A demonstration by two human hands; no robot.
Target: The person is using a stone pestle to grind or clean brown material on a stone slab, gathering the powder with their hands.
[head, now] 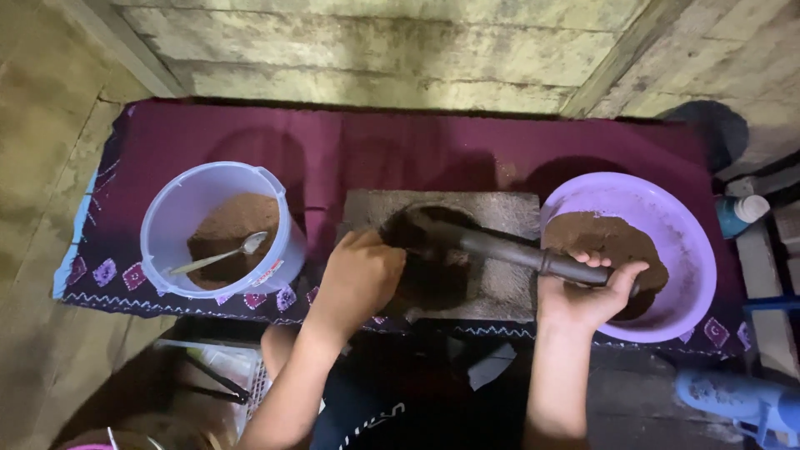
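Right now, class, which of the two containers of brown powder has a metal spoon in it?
The clear plastic bucket on the left; the round purple plastic basin on the right holds powder only.

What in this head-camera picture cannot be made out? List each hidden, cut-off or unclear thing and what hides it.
- Left hand: its fingertips and grip, curled out of sight into the dark stone mortar.
- Pestle: its working end, lost in the mortar's shadow.
- Blue object: cut off by the bottom-right edge.
- Bottle: partly behind the purple basin.
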